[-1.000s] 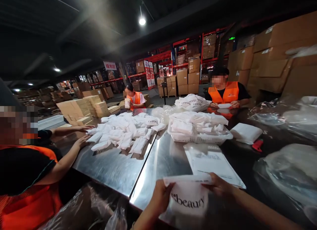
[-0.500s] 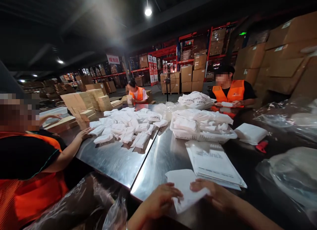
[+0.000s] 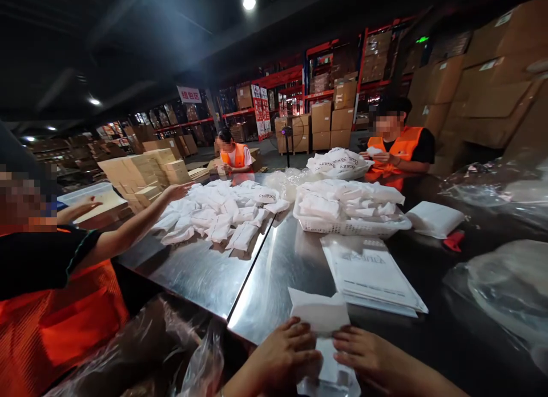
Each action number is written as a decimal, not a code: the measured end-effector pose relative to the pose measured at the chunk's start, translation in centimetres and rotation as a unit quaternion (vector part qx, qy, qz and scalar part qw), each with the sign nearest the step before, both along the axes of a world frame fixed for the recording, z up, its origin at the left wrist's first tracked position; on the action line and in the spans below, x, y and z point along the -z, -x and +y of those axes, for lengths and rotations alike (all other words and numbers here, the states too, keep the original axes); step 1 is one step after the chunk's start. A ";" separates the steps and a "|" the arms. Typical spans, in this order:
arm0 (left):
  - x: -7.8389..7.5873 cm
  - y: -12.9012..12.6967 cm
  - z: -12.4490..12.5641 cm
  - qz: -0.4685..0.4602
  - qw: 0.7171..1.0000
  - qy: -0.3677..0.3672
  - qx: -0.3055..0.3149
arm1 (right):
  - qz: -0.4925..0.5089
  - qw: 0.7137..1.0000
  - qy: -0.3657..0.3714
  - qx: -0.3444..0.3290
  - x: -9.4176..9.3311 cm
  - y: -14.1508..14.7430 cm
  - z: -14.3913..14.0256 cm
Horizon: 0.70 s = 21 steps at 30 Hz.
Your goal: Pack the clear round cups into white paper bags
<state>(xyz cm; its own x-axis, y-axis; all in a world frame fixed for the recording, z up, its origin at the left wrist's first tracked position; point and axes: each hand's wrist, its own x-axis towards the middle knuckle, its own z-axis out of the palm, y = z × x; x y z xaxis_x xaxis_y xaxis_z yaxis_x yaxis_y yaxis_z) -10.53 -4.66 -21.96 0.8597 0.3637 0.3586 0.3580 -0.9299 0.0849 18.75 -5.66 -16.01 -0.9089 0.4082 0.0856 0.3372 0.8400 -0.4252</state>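
A white plastic mailing bag lies at the table's near edge, its upper part standing creased above my fingers. Its lower end reaches toward me, looking thinner and partly see-through. My left hand grips the left side of the bag with fingers curled. On the opposite side my right hand holds it, fingertips pressed on the edge. Both thumbs are mostly hidden. Just beyond the right hand lies a stack of flat white printed bags.
A white basket holds white packets, left of it lies a heap of similar packets. A white package, a red object and clear plastic lie right. Co-workers in orange vests surround the metal table.
The bag now stands more squarely between my hands, with a fold across its middle; my right hand has shifted down its side. The left co-worker's arm has reached farther over the packet heap.
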 end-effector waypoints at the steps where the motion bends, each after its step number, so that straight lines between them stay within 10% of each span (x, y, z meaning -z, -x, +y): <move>1: 0.3 -0.1 -0.2 -0.012 1.000 0.002 -0.006 | 0.016 1.000 -0.005 0.006 0.8 -0.1 -0.1; 10: 0.5 0.6 -1.3 -0.136 0.969 0.198 -0.062 | 0.138 0.975 0.050 0.169 4.8 -0.8 -1.1; 16: 0.1 -1.6 -0.9 -0.279 0.820 0.373 -0.333 | 0.198 0.872 0.179 0.410 3.5 1.5 -0.9; 21: -0.1 -3.2 -0.3 -0.357 0.752 0.376 -0.407 | 0.225 0.809 0.192 0.507 3.9 2.5 -0.2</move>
<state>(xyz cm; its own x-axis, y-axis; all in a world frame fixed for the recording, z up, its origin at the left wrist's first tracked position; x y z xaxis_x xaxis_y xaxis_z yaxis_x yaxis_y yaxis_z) -7.34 -5.00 -21.88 -0.0723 0.9960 0.0517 0.3960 -0.0189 0.9181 16.21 -5.83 -19.88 -0.0015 1.0000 0.0036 0.5095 0.0039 -0.8605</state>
